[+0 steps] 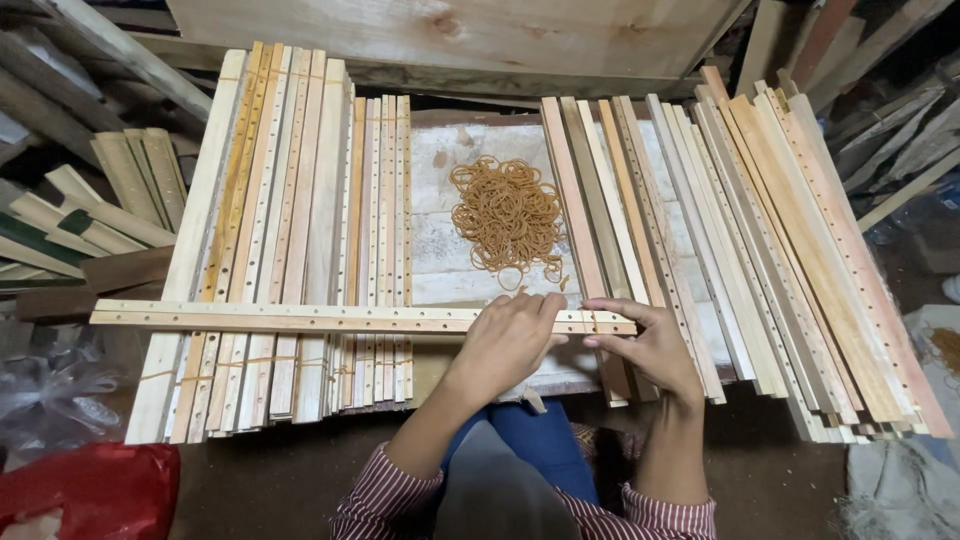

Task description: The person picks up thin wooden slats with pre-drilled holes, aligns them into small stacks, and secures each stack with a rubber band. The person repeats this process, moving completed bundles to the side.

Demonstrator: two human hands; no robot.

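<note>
Two hands met at the right end of a bundle of long slats (330, 318) that lay crosswise over the table (440, 240). The left hand (505, 340) was curled over the bundle, fingers bent down on its top and gripping it. The right hand (655, 345) was at the very end of the bundle, thumb and forefinger pinching a thin rubber band (593, 322) looped around the slats there. The bundle ran from the hands far out to the left, resting across a left stack (290, 240) of drilled slats that lay lengthwise, away from the person. Just beyond the hands, on the bare, worn middle of the table, sat a loose pile of bands (507, 213), tan in colour. To the right of it a right stack (760, 260) of longer slats fanned out, overlapping, some with rows of small holes. Striped sleeves (640, 520) showed at the lower edge. A red bag (95, 490) lay on the floor at lower left, and more wood offcuts (90, 210) were heaped at far left.
</note>
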